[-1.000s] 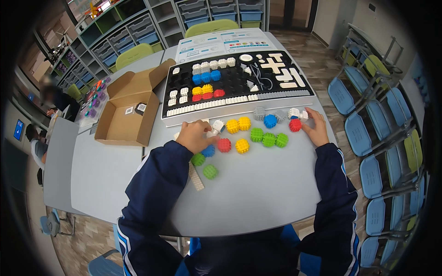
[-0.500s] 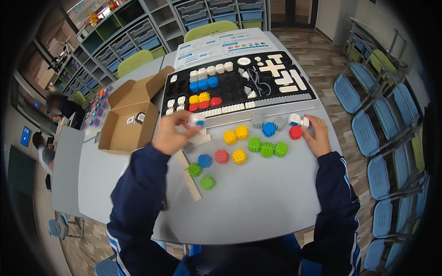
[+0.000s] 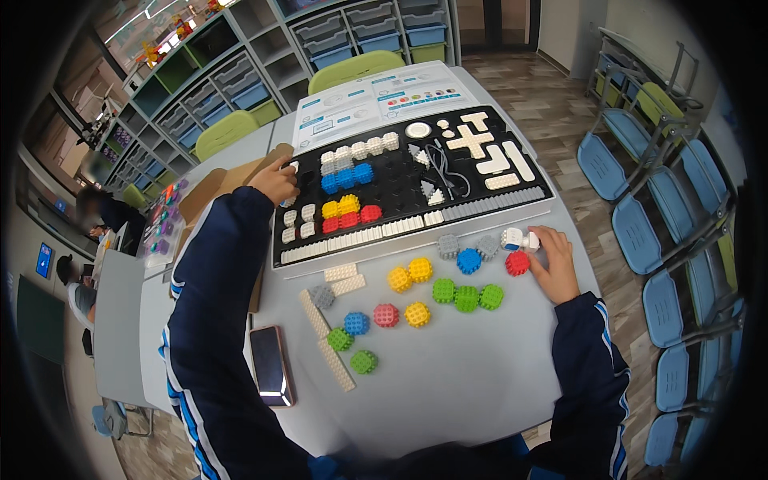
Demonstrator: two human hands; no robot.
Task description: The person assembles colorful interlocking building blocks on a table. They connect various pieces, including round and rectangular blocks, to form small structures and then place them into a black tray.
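My left hand (image 3: 276, 185) is at the far left corner of the black parts tray (image 3: 400, 172), its fingers bent and partly hidden. A pale piece with some blue (image 3: 286, 202) shows beneath it, apparently a white block in its grip. Beside the fingertips a white cube (image 3: 294, 167) peeks out. On the right, my right hand (image 3: 558, 266) rests on the table, thumb and fingers around a white block (image 3: 530, 241). Touching that is a white block with a blue face (image 3: 512, 238); a red studded block (image 3: 518, 263) lies just below.
Yellow (image 3: 418, 314), green (image 3: 466, 298), blue (image 3: 469, 261) and grey studded blocks (image 3: 448, 246) lie before the tray. Beige plates (image 3: 336, 366), a phone (image 3: 272, 366) and a cardboard box (image 3: 232, 180) are at left. Instruction sheets (image 3: 384, 100) lie behind the tray.
My left hand has moved from the tray's front edge to its far left corner, taking the white and blue block with it. A phone has come into view. My right hand stays by the white block.
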